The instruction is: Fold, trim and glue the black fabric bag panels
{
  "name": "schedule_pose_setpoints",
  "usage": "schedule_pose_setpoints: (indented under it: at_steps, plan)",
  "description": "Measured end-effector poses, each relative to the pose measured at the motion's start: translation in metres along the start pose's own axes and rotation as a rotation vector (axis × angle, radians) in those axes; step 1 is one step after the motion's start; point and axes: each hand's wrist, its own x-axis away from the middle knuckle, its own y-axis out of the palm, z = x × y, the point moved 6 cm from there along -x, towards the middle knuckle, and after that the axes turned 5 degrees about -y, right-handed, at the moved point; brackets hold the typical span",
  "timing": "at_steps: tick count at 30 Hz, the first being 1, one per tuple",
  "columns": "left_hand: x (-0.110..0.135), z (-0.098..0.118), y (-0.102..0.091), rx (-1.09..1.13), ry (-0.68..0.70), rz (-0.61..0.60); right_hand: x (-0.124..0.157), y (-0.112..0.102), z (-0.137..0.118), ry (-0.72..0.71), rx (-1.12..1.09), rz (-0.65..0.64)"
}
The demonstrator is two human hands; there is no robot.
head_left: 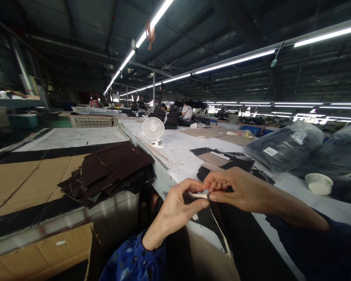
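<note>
My left hand and my right hand meet over the table's near edge, fingertips almost touching. Between them they pinch a narrow pale fabric strip; its right end is between my right thumb and index finger. Below my hands lies dark fabric, and a thin pale edge runs down along it. A beige piece lies beside that, partly under white material. My left palm and the inner fingers of both hands are hidden.
A small white fan stands on the long table. Dark brown fabric pieces are stacked at left above a cardboard box. Plastic-wrapped bundles and a paper cup are at right. People work farther back.
</note>
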Motion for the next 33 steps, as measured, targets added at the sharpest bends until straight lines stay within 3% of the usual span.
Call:
schedule_pose_setpoints:
  at_steps: [2, 5, 9, 16, 18, 23, 25, 28, 31, 33]
  plan:
    - [-0.003, 0.002, -0.013, 0.014, 0.059, 0.034, 0.004, -0.006, -0.006, -0.003, 0.039, 0.021]
    - [-0.008, 0.000, -0.034, -0.145, 0.118, 0.118, 0.013, -0.022, -0.013, -0.003, 0.126, 0.093]
    - [-0.016, -0.017, -0.043, -0.197, -0.022, 0.093, 0.029, -0.045, -0.012, 0.005, 0.129, 0.215]
    - [-0.009, -0.022, -0.035, 0.120, -0.087, -0.049, 0.033, -0.072, 0.056, 0.193, 0.070, 0.335]
    - [-0.005, -0.020, -0.036, 0.161, -0.077, -0.060, 0.028, -0.067, 0.081, 0.245, -0.057, 0.273]
    - [-0.002, -0.015, -0.036, -0.007, -0.035, -0.072, 0.021, -0.041, 0.120, 0.313, -0.539, 0.077]
    - [-0.002, -0.015, -0.033, -0.035, -0.042, -0.080, 0.021, -0.038, 0.129, 0.324, -0.643, 0.115]
    - [-0.003, -0.014, -0.027, -0.056, -0.056, -0.113, 0.022, -0.048, 0.140, 0.372, -0.462, 0.280]
    - [-0.001, -0.008, -0.019, -0.038, -0.055, -0.181, 0.018, -0.060, 0.136, 0.392, -0.068, 0.317]
    - [0.003, -0.004, -0.017, -0.005, -0.058, -0.223, 0.014, -0.064, 0.129, 0.381, 0.023, 0.349]
